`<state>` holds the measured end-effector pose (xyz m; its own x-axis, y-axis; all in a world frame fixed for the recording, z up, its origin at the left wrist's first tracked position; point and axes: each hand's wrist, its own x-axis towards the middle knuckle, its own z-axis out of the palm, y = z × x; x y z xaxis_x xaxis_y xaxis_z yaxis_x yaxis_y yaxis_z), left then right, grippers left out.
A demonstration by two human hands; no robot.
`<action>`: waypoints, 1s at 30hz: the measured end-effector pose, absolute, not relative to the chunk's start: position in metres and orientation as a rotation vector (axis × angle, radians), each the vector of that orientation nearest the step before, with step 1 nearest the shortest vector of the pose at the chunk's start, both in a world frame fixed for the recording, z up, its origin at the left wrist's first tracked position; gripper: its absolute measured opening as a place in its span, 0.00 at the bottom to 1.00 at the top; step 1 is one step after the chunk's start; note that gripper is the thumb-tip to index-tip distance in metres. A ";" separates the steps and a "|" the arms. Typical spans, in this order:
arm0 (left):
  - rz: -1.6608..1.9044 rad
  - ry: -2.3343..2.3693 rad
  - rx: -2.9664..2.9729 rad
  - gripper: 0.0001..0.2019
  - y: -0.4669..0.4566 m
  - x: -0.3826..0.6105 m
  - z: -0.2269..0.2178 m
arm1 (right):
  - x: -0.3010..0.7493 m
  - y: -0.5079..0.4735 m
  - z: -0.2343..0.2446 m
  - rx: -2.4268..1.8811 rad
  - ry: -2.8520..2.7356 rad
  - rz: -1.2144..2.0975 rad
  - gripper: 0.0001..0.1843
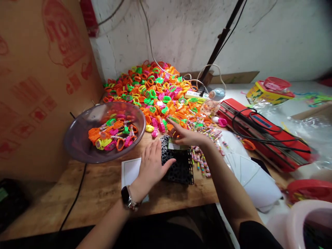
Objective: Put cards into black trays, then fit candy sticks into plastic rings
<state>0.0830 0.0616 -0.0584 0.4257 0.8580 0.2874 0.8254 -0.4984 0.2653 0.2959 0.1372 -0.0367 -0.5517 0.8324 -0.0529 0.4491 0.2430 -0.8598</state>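
Left hand [150,162] is resting open against the black basket [181,169], right hand [184,137] is showing an undetermined grip, and bowl [77,138] is holding some toy watches [93,132], most seemingly awaiting handling.

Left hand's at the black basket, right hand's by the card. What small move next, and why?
I'd probably settle the card into the basket with the right hand. The card shows at the basket's far end, just below that hand, and the left hand lies against the basket's side, so it could steady it. Whether the card is gripped is unclear.
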 end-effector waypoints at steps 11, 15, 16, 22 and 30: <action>0.281 1.567 2.291 0.51 0.070 0.101 -0.071 | 0.289 0.140 -0.041 -1.200 -2.204 1.146 0.55; 0.285 1.572 2.299 0.50 0.069 0.102 -0.069 | 0.285 0.139 -0.039 -1.211 -2.233 1.093 0.55; 0.296 1.548 2.331 0.49 0.069 0.102 -0.069 | 0.281 0.138 -0.039 -1.219 -2.244 1.041 0.56; 0.247 1.427 2.418 0.39 0.069 0.102 -0.069 | 0.255 0.119 -0.034 -1.537 -2.327 0.656 0.54; 0.191 1.274 2.514 0.39 0.076 0.106 -0.060 | 0.272 0.061 -0.036 -1.659 -1.860 0.125 0.43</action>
<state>0.1064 0.0765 -0.0602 0.5944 0.8039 -0.0229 0.7618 -0.5537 0.3364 0.2719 0.0614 -0.0357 -0.0034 0.9212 0.3891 0.8611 0.2005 -0.4673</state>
